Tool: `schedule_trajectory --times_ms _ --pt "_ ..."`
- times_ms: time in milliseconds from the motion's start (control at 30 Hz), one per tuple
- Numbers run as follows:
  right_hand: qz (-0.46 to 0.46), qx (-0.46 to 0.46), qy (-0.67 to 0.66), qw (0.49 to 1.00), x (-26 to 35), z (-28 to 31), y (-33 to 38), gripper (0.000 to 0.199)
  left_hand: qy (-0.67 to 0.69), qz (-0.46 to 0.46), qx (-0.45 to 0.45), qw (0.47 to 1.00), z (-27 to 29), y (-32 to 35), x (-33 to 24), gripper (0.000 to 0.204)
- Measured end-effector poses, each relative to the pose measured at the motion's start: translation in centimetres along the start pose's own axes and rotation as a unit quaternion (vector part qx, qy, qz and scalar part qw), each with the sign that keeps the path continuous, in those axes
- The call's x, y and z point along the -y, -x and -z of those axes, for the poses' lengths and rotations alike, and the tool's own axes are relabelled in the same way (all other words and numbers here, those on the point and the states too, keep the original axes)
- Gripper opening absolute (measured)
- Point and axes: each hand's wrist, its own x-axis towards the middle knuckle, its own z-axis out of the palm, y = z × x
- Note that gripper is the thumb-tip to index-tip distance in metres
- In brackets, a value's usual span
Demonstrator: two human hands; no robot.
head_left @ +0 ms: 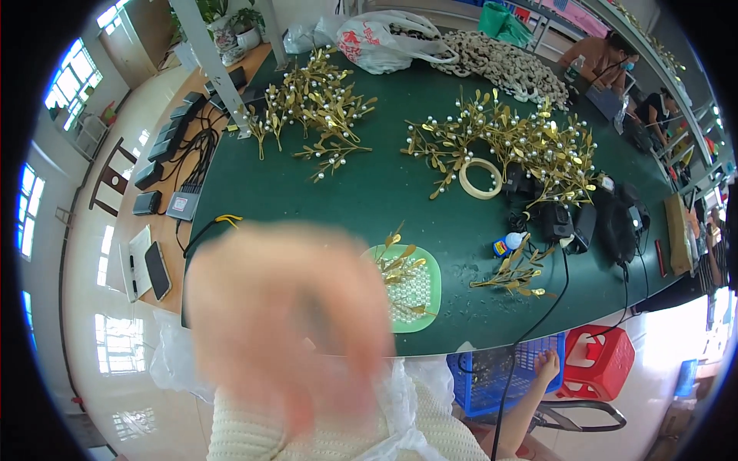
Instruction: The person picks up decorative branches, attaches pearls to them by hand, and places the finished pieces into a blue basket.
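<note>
A large, motion-smeared hand fills the lower middle of the head view, close to the camera. By its place left of centre I take it for my left hand point(261, 315); its fingers are too blurred to read. My right hand is not seen. Just right of the blur, a light green tray point(432, 296) holds many white pearl beads point(411, 292). Gold leaf sprigs point(396, 267) lie across it. A loose gold leaf sprig point(515, 276) and a small blue-and-white bottle point(507, 244) lie farther right on the green table point(307, 198).
Gold branches with pearls point(315, 100) lie far left, others point(530, 146) far right beside a tape roll point(480, 179). Black devices with cables point(557, 223) stand at right. Another person's bare forearm point(526, 403) is by a blue basket point(473, 384). A red stool point(596, 365) stands behind.
</note>
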Motion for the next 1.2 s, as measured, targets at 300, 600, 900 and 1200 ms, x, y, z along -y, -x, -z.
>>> schedule_trajectory --times_ms 300,600,900,1200 --pt "-0.076 0.023 -0.043 0.996 -6.1 -0.7 7.2 0.015 -0.470 0.418 -0.498 0.596 26.9 16.0 4.6 0.055" --pt "-0.076 -0.007 0.031 0.997 -5.0 -0.1 9.5 0.015 -0.581 0.554 -0.452 0.388 29.5 13.8 12.5 0.107" --pt "-0.082 0.005 0.006 0.997 -5.7 -1.1 9.7 0.013 -0.571 0.292 -0.493 0.587 28.7 16.0 10.5 0.083" --pt "0.096 -0.044 -0.014 0.994 -0.5 -2.5 5.4 0.016 -0.519 0.205 -0.461 0.690 15.2 14.7 -0.9 0.071"
